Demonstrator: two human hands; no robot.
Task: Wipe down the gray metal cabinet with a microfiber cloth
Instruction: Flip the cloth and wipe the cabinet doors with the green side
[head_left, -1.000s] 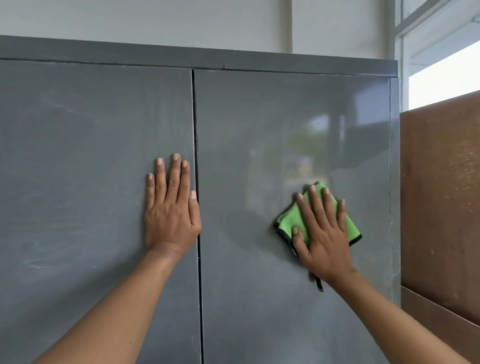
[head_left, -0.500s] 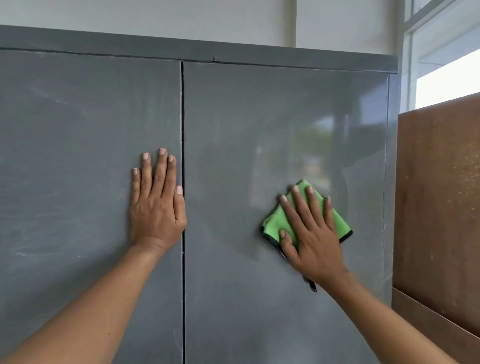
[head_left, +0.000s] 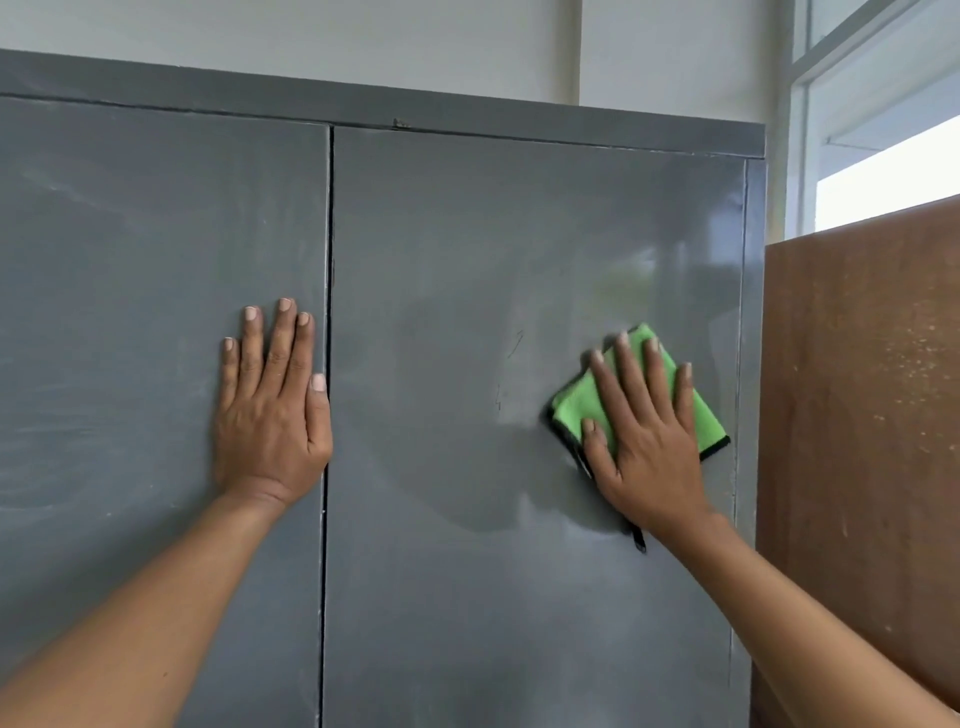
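Fingers of our right hand are spread apart and straight, pressing a folded bright green microfiber cloth with black edging flat against the right door of the tall gray metal cabinet. Our thumb lies on the cloth's lower left part, and green corners show above our fingertips and to the right of our little finger. A thin black strip hangs down below the heel of this hand. We see the cloth on the right half of that door, near its right edge and about midway up the visible panel.

Our left hand lies flat on the left door, fingers straight and close together, pointing up, the thumb resting just beside the dark vertical seam between the two doors. It holds nothing. Both our bare forearms reach in from the bottom corners.

Faint pale smears streak the left door, and the right door carries a soft sheen with a few thin scratches left of the cloth. A brown speckled board stands against the cabinet's right side. Above are a pale wall and a bright window.
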